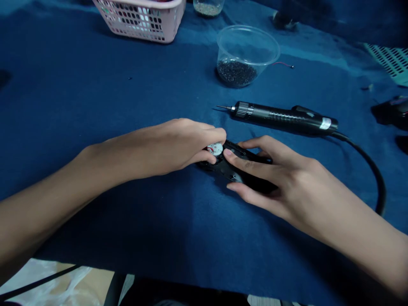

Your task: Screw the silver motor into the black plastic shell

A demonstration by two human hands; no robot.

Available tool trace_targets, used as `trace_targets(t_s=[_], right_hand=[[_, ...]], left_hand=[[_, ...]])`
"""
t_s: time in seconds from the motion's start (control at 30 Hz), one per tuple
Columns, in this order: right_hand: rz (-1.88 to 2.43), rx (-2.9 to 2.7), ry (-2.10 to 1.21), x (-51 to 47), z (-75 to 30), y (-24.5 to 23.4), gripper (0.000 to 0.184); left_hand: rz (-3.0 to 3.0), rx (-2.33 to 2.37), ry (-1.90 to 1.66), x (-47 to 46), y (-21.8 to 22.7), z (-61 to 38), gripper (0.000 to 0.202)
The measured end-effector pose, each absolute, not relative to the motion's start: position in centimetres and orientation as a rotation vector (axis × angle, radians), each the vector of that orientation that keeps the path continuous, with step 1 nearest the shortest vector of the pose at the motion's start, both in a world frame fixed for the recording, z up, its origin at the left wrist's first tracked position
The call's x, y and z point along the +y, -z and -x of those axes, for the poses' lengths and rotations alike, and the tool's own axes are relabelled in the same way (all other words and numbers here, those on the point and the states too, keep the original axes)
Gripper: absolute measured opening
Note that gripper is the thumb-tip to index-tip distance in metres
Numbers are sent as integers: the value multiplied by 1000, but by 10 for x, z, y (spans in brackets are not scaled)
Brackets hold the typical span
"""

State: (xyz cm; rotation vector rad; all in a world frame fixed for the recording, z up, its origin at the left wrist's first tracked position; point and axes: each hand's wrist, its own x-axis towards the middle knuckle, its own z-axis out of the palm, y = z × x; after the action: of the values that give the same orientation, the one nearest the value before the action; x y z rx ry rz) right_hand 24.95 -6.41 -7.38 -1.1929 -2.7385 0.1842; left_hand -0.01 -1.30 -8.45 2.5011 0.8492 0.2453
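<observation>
A long black plastic casing (232, 171) lies at the middle of the cloth, partly covered by both hands. At its left end sits a small white round part (215, 148) with a bit of red on it, perhaps a wire. My left hand (188, 142) pinches this white part between thumb and fingers, at the casing. My right hand (280, 174) grips the casing from the right, thumb along the near side and a finger pressing on its top beside the white part. The casing's right end is hidden under my palm.
Beyond the hands lies a black electric screwdriver (280, 119), its bit pointing left and its cable (369, 161) curving right. Behind it stand a clear tub (245, 53) of small dark pieces, a pink basket (143, 21) and another clear tub (208, 7). A green basket (390, 63) is at right.
</observation>
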Motion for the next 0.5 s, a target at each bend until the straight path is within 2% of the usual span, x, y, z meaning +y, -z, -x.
trace_targets(t_s=[0.5], right_hand=[[1192, -2726, -172, -65, -249, 75, 45]], left_hand=[[-2508, 897, -277, -15, 80, 0, 20]])
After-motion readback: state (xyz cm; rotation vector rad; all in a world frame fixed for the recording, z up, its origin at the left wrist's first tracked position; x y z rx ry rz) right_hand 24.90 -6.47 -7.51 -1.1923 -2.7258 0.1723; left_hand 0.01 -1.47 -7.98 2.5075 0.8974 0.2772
